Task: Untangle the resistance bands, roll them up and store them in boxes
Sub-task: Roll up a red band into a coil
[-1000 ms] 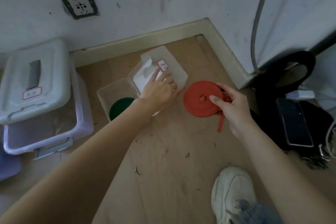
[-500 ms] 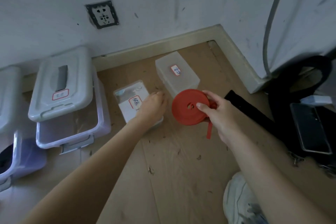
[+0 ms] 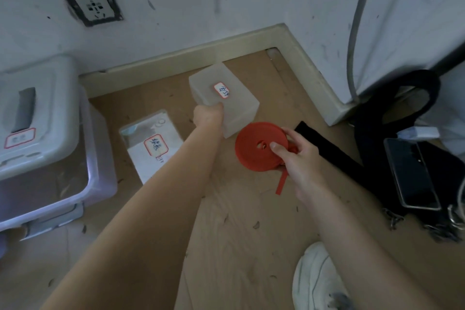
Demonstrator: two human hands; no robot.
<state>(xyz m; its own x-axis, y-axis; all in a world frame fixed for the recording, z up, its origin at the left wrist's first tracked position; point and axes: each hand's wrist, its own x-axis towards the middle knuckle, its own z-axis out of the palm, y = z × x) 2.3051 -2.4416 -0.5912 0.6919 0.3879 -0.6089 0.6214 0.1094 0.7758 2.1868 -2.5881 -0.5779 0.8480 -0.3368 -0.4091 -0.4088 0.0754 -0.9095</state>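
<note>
Right hand [image 3: 299, 158] first: thumb laid across the face of the coiled red resistance band [image 3: 260, 146], fingers curled round its far edge — a firm pinch holding the roll flat-on to us, above the wooden floor [image 3: 239, 221]. One loose tail of the band hangs down below the hand. The roll looks tight and finished.

Left hand [image 3: 208, 116]: it meets the near corner of a frosted, translucent plastic box with a red-bordered label [image 3: 224, 98]. We see only the back of the hand; the fingers are out of sight behind it, so we cannot tell whether they grip the box or just press on it. The lid appears closed.

Just left of that arm lies a second, clear lidded box with a handwritten label [image 3: 151, 143], also shut. Further left, a large white-lidded storage bin [image 3: 45, 133]. To the right, a black strap [image 3: 334, 156], a phone [image 3: 412, 173], and by our foot a white shoe [image 3: 317, 277].

Our reading: rolling is done for the red band; storing is in hand. Next calls for opening the frosted box with the left hand, tucking in the tail, and lowering the coil without letting it spring loose.
</note>
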